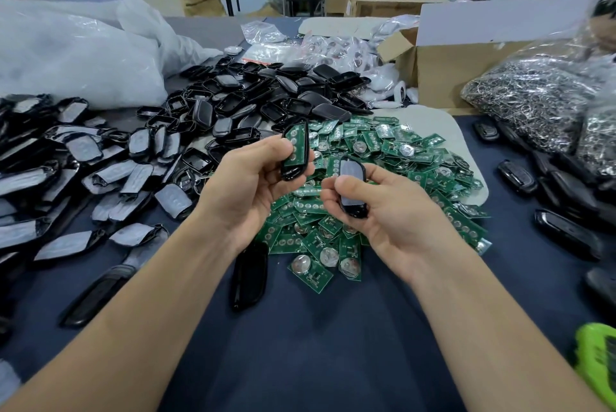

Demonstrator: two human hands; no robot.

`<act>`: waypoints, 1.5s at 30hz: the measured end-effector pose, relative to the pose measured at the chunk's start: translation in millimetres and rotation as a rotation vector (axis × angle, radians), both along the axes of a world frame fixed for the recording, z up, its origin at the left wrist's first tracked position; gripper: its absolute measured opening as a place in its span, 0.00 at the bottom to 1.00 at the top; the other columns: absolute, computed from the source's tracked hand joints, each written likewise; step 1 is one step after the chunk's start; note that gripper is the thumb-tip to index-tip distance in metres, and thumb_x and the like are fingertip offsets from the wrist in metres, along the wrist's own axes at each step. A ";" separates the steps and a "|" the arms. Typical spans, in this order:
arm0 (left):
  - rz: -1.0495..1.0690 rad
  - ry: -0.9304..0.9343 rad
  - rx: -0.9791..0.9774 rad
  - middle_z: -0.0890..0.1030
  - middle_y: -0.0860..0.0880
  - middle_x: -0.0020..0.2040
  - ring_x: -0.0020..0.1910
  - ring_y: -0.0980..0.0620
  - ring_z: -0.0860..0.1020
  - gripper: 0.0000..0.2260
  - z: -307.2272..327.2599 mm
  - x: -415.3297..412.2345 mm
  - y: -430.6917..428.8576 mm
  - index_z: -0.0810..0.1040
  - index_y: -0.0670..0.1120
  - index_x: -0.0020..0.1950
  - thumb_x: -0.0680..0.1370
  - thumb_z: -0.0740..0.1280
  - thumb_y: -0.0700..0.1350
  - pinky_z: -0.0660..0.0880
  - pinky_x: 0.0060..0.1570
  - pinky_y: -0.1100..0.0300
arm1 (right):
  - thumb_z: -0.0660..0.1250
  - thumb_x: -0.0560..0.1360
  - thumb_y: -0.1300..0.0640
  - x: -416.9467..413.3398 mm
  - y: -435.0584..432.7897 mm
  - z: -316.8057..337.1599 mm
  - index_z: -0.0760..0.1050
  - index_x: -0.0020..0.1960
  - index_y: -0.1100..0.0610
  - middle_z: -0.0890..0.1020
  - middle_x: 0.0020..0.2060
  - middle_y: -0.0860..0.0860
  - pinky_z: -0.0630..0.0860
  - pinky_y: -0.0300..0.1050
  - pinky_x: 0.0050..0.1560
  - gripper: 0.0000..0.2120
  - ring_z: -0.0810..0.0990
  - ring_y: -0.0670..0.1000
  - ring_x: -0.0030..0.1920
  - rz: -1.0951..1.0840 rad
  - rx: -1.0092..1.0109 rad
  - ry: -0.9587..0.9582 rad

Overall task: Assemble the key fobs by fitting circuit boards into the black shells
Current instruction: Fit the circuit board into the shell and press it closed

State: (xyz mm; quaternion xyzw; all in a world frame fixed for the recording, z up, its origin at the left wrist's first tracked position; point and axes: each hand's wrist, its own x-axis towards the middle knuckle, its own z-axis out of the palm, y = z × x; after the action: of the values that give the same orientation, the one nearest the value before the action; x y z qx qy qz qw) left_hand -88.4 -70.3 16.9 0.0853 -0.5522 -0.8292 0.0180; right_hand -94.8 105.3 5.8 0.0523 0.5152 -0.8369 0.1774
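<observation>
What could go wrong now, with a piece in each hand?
The circuit board in the shell held by the left hand might sit crooked, so pressing on the cover from the right hand could jam or crack it. Either piece, if dropped, would land in the pile of boards and get lost.

Green circuit boards (376, 178), glossy black shells (266, 95), navy tablecloth (333, 328), lime-green object (596, 358)

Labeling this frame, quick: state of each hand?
Left hand: holds black shell with green board inside.
Right hand: holds grey-faced shell.
</observation>
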 end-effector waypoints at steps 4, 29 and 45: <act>-0.004 0.016 -0.063 0.87 0.42 0.43 0.38 0.50 0.86 0.07 -2.8 -2.7 0.1 0.83 0.38 0.47 0.81 0.66 0.36 0.81 0.33 0.65 | 0.66 0.79 0.71 -0.8 0.1 -0.7 0.75 0.53 0.61 0.87 0.37 0.57 0.83 0.42 0.38 0.07 0.86 0.50 0.36 -0.009 0.009 -0.009; 0.056 0.028 -0.254 0.79 0.47 0.34 0.28 0.52 0.75 0.18 -10.3 -0.4 16.0 0.79 0.44 0.53 0.65 0.65 0.36 0.75 0.28 0.61 | 0.55 0.83 0.73 -2.4 -1.7 -0.8 0.78 0.59 0.64 0.87 0.43 0.62 0.85 0.48 0.42 0.15 0.88 0.57 0.43 -0.063 -0.007 -0.002; 0.176 0.111 -0.554 0.74 0.48 0.31 0.30 0.49 0.66 0.09 -20.4 -3.9 17.0 0.83 0.48 0.39 0.64 0.78 0.49 0.65 0.33 0.52 | 0.66 0.80 0.69 3.9 0.4 -1.2 0.78 0.52 0.61 0.87 0.48 0.64 0.85 0.46 0.44 0.05 0.88 0.61 0.49 0.059 0.274 0.147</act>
State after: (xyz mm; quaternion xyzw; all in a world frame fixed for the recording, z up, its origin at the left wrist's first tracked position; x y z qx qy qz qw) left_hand -92.2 -53.3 -3.4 0.0793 -0.7460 -0.6457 0.1427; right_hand -90.9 105.7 4.6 -0.0007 0.6373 -0.7548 0.1550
